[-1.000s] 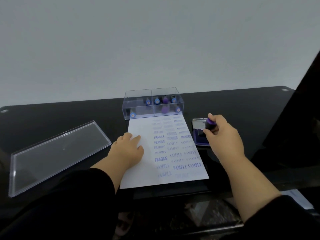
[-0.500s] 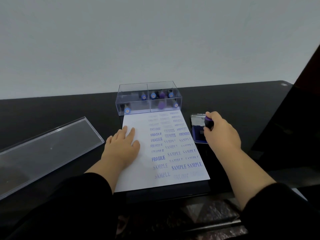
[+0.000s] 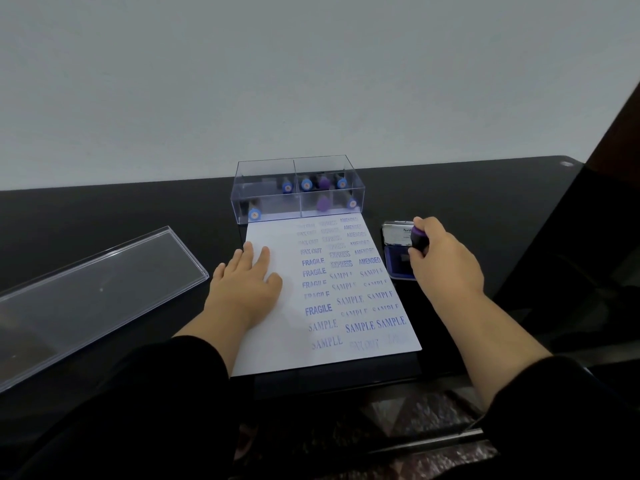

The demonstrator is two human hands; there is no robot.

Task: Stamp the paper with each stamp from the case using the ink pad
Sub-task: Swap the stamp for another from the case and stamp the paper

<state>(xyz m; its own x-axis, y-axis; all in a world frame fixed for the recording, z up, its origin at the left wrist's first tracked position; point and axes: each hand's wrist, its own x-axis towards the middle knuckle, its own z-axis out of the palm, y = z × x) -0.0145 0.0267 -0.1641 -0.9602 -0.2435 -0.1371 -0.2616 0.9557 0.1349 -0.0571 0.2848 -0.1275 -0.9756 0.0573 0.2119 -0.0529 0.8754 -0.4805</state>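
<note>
Fingers, right: your right hand (image 3: 446, 261) curls its fingers (image 3: 420, 223) round a purple-topped black stamp (image 3: 418, 238), held over the open blue ink pad (image 3: 398, 261).
Fingers, left: your left hand (image 3: 244, 285) lies flat, fingers straight, on the white stamped paper sheet (image 3: 325, 299).
Case: the clear plastic stamp case (image 3: 298, 188) touches the paper's far edge on the black counter (image 3: 104, 209).
Lid: the clear plastic lid (image 3: 86, 292) lies left.

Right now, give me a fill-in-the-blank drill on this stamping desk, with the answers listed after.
1. The right hand holds a stamp over the open ____.
2. The left hand rests flat on the ____.
3. The clear case stands at the paper's ____ edge.
4. The boldest word printed twice side by side near the paper's bottom is ____.

Answers: ink pad; paper; far; SAMPLE
</note>
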